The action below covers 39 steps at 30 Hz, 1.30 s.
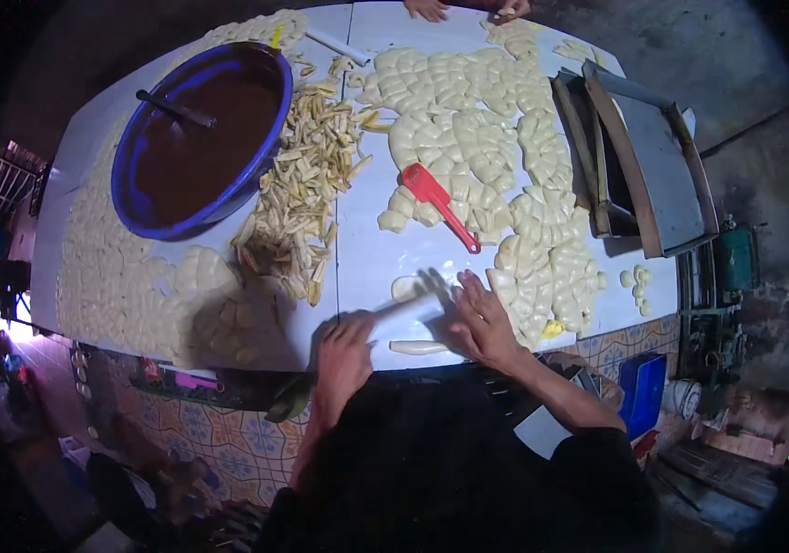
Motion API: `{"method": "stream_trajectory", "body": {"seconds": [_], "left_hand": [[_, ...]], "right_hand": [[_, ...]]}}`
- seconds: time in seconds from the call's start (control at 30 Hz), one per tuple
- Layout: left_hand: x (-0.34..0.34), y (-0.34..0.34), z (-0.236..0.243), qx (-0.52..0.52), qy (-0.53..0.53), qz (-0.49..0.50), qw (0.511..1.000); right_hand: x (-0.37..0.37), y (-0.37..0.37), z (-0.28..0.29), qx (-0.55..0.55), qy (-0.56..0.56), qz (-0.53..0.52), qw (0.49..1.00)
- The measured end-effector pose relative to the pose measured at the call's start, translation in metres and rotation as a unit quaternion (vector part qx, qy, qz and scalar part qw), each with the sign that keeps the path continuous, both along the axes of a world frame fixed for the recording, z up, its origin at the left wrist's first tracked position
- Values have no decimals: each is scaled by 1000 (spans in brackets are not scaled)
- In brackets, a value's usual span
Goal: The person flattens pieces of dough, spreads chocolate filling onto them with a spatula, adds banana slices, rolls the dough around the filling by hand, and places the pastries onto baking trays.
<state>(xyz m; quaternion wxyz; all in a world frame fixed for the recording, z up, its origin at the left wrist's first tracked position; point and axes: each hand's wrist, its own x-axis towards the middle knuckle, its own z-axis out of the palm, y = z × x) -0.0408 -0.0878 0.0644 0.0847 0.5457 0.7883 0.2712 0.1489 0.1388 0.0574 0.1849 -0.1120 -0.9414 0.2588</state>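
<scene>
My left hand (pixel 347 352) is closed round the left end of a short white rolling pin (pixel 406 316) near the table's front edge. Beside the pin's other end, my right hand (pixel 485 323) is open, with its fingers spread; whether it touches the pin I cannot tell. Just beyond the pin lies a flat pale dough piece (pixel 407 288), partly shadowed. A narrow dough strip (pixel 418 347) rests on the near side. Many pale dough lumps (pixel 542 258) sit packed together to the right. Farther off, a red plastic tool (pixel 428 187) with a long handle lies on the dough.
A blue basin (pixel 270 157) of brown paste, with a dark-handled utensil (pixel 176 109) in it, stands at the left. Cut banana-like strips (pixel 307 166) are heaped beside it. Metal trays (pixel 648 157) lean at the right. Another person's hand (pixel 427 9) shows at the far edge.
</scene>
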Motion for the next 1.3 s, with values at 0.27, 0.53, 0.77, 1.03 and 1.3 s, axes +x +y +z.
{"method": "stream_trajectory", "body": {"seconds": [0.27,0.53,0.77,1.03,1.3], "left_hand": [[2,50,-13,13,126,34,991],[19,32,-30,19,14,32,999],[-52,161,-31,-66,149,189,968],[-70,187,-4,48,149,159,975],[-43,131,-46,4,230,-55,972]], "right_hand": [[-20,-1,-24,41,23,-32,998],[-2,-9,-13,58,-29,-18,998],[-87,47,-16,158,-90,-166,969],[-113,105,-24,49,14,-218,975],[-174,112,-10,90,-68,-136,984]]}}
